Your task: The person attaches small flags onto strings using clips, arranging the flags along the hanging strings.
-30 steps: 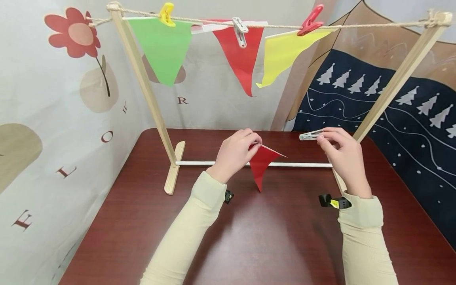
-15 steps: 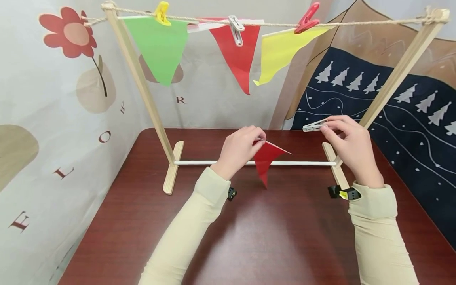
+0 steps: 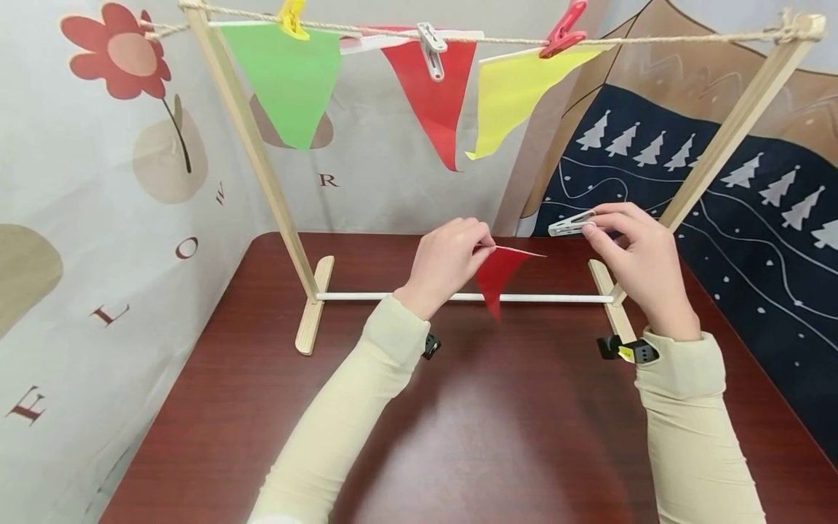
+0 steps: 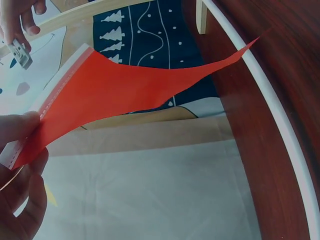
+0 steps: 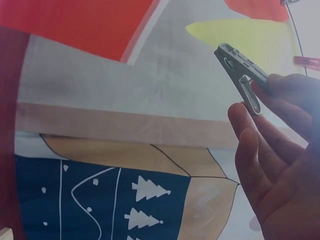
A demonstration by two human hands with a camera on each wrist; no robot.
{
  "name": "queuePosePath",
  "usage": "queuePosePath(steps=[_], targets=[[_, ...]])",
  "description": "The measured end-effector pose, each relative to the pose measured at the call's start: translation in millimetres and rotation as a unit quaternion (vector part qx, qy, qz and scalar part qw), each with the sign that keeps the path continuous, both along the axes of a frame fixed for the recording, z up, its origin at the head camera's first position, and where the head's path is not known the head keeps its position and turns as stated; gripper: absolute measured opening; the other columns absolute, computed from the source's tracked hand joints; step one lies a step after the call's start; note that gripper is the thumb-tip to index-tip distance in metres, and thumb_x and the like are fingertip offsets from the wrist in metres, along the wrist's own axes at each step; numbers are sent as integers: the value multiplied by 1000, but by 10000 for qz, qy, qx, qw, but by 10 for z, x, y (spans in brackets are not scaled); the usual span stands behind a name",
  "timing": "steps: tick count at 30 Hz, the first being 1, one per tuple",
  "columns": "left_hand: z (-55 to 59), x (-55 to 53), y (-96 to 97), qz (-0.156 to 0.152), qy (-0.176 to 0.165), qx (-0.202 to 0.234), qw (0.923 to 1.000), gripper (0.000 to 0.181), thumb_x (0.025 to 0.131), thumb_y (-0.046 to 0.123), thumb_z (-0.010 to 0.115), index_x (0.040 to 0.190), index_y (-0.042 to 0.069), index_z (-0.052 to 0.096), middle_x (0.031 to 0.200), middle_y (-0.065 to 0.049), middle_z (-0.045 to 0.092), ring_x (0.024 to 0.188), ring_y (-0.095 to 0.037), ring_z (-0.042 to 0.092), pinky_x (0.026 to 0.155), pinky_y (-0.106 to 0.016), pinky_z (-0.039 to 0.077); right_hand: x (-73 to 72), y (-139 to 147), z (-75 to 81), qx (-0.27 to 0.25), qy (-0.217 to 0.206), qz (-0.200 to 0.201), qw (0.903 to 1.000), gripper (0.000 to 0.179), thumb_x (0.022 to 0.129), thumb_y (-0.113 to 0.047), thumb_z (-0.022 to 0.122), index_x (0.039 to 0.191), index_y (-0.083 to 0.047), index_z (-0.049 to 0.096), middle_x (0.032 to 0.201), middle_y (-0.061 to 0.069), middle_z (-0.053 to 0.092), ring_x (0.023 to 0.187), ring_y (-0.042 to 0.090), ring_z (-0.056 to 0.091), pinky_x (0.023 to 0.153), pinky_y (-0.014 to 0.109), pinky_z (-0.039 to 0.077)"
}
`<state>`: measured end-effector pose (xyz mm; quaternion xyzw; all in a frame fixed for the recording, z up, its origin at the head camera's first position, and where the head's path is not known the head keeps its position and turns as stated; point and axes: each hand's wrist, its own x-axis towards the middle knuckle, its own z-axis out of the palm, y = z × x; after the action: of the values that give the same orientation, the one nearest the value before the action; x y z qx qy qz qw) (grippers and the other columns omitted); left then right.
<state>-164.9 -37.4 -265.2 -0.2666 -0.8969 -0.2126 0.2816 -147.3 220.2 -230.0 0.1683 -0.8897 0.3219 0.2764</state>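
Observation:
My left hand point(image 3: 448, 258) pinches a red pennant point(image 4: 115, 85) by its white top edge, and the pointed end hangs down. In the right hand point(image 3: 638, 255), a white clothespin point(image 5: 240, 75) is held between thumb and fingers by its handle end, its nose aimed left toward the pennant. Above both hands runs a rope point(image 3: 687, 38). On it hang a green pennant point(image 3: 284, 80) with a yellow clothespin point(image 3: 292, 20), another red pennant point(image 3: 435, 102) with a white clothespin point(image 3: 432, 51), and a yellow pennant point(image 3: 517, 94) with a red clothespin point(image 3: 564, 30).
Two wooden posts point(image 3: 252, 153) carry the rope and stand on flat wooden feet point(image 3: 314, 306). A white rod point(image 3: 556, 298) joins the posts low over the dark red table point(image 3: 458, 437). Printed cloth point(image 3: 393, 182) hangs behind and at the sides.
My left hand has moved up and slightly right with the red pennant. The right hand has risen with the clothespin and shifted a little right, then slightly back left.

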Motion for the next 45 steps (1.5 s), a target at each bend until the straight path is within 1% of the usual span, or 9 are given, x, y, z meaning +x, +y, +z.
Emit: queuePosePath(steps=[10, 16, 20, 24, 30, 36, 39, 41, 45], targets=[[39, 3, 41, -10, -10, -20, 10000, 6, 84, 25, 66, 88, 20, 64, 79, 8, 60, 68, -4, 53, 58, -17, 45, 22, -42, 33, 52, -4, -22, 10000, 23, 88, -24, 61, 97, -5, 70, 110, 1, 63, 88, -10, 46, 66, 5, 37], [71, -11, 37, 108, 70, 62, 9999, 4, 86, 24, 63, 88, 21, 63, 79, 9, 60, 69, -4, 53, 58, -18, 45, -10, -52, 82, 230, 55, 46, 9997, 23, 88, -24, 61, 97, -6, 70, 110, 2, 63, 88, -8, 45, 67, 6, 37], [109, -12, 56, 133, -14, 152, 9998, 5, 86, 25, 62, 90, 22, 64, 82, 9, 61, 72, -4, 54, 60, -18, 46, -31, -59, 139, 333, 81, 91, 9994, 22, 88, -25, 61, 97, -7, 71, 110, 1, 63, 89, -7, 46, 68, 6, 37], [150, -21, 91, 128, -103, 125, 9998, 8, 85, 26, 62, 93, 22, 63, 87, 9, 61, 77, -4, 54, 63, -16, 46, -61, -65, 202, 500, 140, 122, 9986, 22, 87, -24, 63, 96, -7, 71, 110, 2, 63, 90, 0, 50, 68, 4, 36], [223, -73, 133, 115, 6, 51, 9999, 10, 85, 26, 62, 93, 19, 62, 92, 6, 59, 81, -6, 53, 67, -17, 47, -102, -51, 309, 752, 151, 133, 9970, 21, 85, -22, 65, 96, -5, 71, 111, 6, 62, 93, 16, 55, 68, 3, 35], [329, -118, 183, 107, 158, 47, 9998, 14, 86, 28, 62, 97, 20, 63, 95, 6, 61, 86, -7, 55, 72, -17, 48, -116, -13, 437, 944, 194, 119, 9953, 22, 85, -24, 65, 97, -5, 71, 111, 7, 62, 95, 20, 56, 69, 4, 33], [381, -139, 200, 89, 84, 53, 9999, 16, 86, 29, 62, 100, 22, 64, 98, 7, 62, 89, -7, 55, 75, -17, 47, -122, -6, 503, 1082, 229, 89, 9938, 23, 85, -24, 66, 98, -6, 71, 112, 7, 63, 96, 22, 57, 69, 3, 31], [414, -152, 214, 44, -42, 75, 10000, 18, 85, 29, 64, 102, 23, 65, 99, 7, 63, 91, -7, 55, 77, -17, 47, -121, 3, 542, 1182, 239, 62, 9927, 24, 84, -24, 67, 99, -6, 71, 114, 8, 62, 99, 23, 57, 69, 1, 30], [464, -186, 260, -35, -203, 93, 9997, 19, 85, 27, 65, 103, 23, 66, 100, 8, 63, 91, -6, 54, 79, -16, 45, -100, 41, 603, 1246, 184, 3, 9920, 26, 84, -25, 67, 102, -7, 71, 117, 8, 61, 103, 25, 56, 69, -1, 29]])
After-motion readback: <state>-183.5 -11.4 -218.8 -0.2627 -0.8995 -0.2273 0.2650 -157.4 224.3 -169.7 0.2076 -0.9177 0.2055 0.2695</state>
